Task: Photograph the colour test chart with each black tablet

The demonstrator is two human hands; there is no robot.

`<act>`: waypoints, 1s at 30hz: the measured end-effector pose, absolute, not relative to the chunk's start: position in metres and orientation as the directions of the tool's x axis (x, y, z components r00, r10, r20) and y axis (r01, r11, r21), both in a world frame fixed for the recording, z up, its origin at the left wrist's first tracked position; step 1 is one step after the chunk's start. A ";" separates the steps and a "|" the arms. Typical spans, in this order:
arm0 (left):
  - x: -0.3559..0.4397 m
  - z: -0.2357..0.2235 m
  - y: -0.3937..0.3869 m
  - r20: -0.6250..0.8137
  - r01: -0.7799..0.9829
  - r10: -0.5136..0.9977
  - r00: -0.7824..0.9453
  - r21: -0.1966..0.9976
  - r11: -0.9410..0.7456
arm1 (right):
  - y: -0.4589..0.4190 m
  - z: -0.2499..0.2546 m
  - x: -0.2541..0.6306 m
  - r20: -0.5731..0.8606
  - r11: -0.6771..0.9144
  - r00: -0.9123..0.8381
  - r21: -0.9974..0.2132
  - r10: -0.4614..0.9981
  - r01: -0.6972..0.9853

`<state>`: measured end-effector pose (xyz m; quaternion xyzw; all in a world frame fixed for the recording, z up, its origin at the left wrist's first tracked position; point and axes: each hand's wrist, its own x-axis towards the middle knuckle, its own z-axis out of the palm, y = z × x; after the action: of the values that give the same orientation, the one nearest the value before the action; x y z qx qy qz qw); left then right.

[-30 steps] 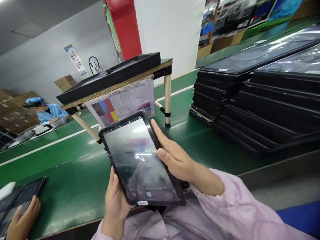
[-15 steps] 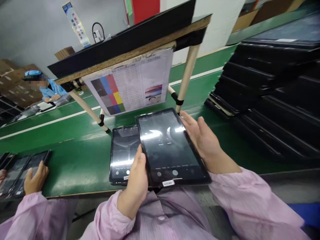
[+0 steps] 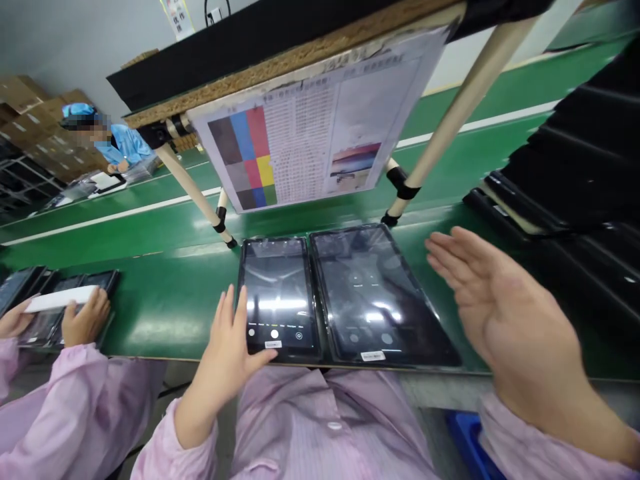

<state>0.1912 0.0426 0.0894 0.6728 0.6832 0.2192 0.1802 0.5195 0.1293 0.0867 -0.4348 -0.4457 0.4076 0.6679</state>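
Two black tablets lie side by side on the green belt in front of me. My left hand (image 3: 231,347) rests at the lower left corner of the left tablet (image 3: 277,297), fingers stretched flat along its edge and thumb on its bottom bezel. The right tablet (image 3: 375,293) lies flat with a white label near its lower edge. My right hand (image 3: 493,307) hovers open, palm turned left, to the right of that tablet and touching nothing.
A colour test chart (image 3: 310,127) hangs from a small raised table (image 3: 300,60) just behind the tablets. Stacked black trays (image 3: 575,200) fill the right side. A neighbour's hands (image 3: 85,319) hold tablets at left. Another person (image 3: 113,137) sits far back.
The tablet I held in both hands now lies on the belt beside the other one. My right hand has let go and pulled away to the right; my left moved to the left tablet.
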 end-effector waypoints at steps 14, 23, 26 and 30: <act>0.133 0.066 0.055 -0.183 0.331 0.976 -0.118 0.919 0.212 | 0.073 0.114 0.458 -0.014 0.004 -0.093 -0.983 0.996 0.181; 0.157 0.076 0.082 -0.320 -0.230 0.934 -0.156 0.932 0.281 | 0.051 0.069 0.418 -0.218 -0.213 -0.329 -0.976 0.919 0.052; 0.162 0.075 0.078 -0.331 -0.205 0.933 -0.144 0.932 0.299 | 0.054 0.068 0.410 -0.235 -0.246 -0.297 -0.969 0.926 0.000; 0.168 0.082 0.074 -0.309 -0.124 0.938 -0.155 0.948 0.292 | 0.057 0.063 0.406 -0.261 -0.276 -0.223 -0.960 0.939 -0.040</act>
<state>0.1676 0.0738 0.0824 0.3470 0.5864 0.4835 0.5494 0.4056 0.0573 0.0633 -0.4882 -0.4603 0.6323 0.3872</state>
